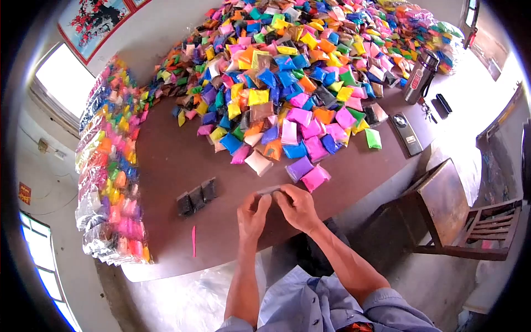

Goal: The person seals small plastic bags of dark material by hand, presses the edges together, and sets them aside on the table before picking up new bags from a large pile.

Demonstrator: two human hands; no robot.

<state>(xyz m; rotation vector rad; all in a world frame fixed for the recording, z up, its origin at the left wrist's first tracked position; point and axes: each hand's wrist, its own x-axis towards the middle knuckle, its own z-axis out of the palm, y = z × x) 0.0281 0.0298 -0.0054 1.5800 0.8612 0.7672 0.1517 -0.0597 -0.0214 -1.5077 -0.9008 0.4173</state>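
Note:
My left hand (254,214) and my right hand (295,206) are close together above the table's front edge, fingers closed in a pinch. Between them is a thin, clear plastic piece (269,190), perhaps a bag, mostly hidden by the fingers. To the left, several black packets (197,197) lie side by side on the brown table (166,166). Nearer the edge lies a thin pink stick (193,241). Just beyond my right hand are a pink packet (316,177) and a purple packet (299,168) at the edge of the big pile.
A large pile of coloured packets (298,83) covers the table's far side. Stacked filled bags (110,171) line its left edge. On the right are a steel flask (421,77), a dark rectangular device (406,134), keys (428,113) and a wooden chair (442,210).

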